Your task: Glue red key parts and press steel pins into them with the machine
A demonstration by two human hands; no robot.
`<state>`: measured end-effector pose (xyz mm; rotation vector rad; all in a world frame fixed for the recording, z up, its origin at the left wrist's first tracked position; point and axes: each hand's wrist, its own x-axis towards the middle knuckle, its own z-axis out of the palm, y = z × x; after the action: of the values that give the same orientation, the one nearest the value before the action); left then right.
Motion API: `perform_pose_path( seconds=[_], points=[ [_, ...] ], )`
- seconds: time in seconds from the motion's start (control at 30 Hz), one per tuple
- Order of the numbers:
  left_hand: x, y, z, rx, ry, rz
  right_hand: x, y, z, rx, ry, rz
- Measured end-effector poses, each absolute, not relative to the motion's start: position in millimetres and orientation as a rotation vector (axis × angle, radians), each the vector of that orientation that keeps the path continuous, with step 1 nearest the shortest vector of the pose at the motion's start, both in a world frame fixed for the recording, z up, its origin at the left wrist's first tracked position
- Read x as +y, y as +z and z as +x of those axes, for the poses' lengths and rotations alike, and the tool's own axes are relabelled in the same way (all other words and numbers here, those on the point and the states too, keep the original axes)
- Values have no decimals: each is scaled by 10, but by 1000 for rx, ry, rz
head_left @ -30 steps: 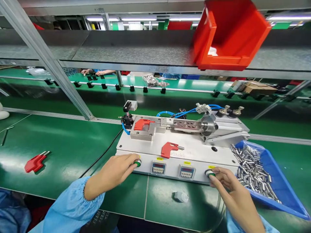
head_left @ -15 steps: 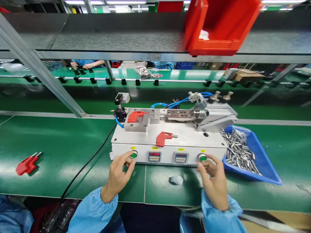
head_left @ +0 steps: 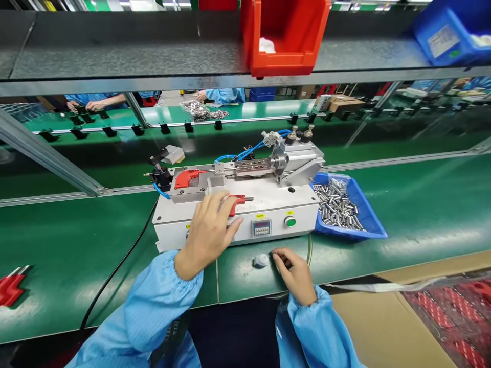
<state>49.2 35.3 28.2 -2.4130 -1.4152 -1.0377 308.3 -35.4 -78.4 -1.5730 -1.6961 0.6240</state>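
Note:
My left hand (head_left: 209,230) reaches over the top of a white bench press (head_left: 169,225); its stretched fingers lie on a loose red plastic part (head_left: 239,200) with a metal pin. A second red part (head_left: 187,178) sits in the press's fixture, in line with a silver air cylinder (head_left: 295,161). My right hand (head_left: 293,273) rests on the green table in front of the press, fingers curled, right beside a small white cap (head_left: 261,260). A green button (head_left: 290,221) and a digital counter (head_left: 262,227) show on the front panel.
A blue tray (head_left: 374,225) of metal pins stands right of the press. Red parts (head_left: 9,289) lie far left, and a black cable (head_left: 115,271) crosses the table. Red bin (head_left: 286,36) and blue bin (head_left: 448,30) sit overhead. A carton (head_left: 452,317) is lower right. Co-workers' hands (head_left: 92,105) work across the belt.
Both hands left the green buttons. My left hand rose onto the loose red part on the press top. My right hand dropped to the table by the white cap. The view swung right.

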Motion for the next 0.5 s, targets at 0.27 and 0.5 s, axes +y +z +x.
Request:
perform_pose_path(
  seconds=[0.27,0.5],
  points=[
    [566,374,516,-1405,-670,-2622,-247,-788,3136,-1719,552,-1536],
    [-29,133,-658,-1347,-1064,-2922,-133,-1035,3274,-1804,572,-1565]
  ],
)
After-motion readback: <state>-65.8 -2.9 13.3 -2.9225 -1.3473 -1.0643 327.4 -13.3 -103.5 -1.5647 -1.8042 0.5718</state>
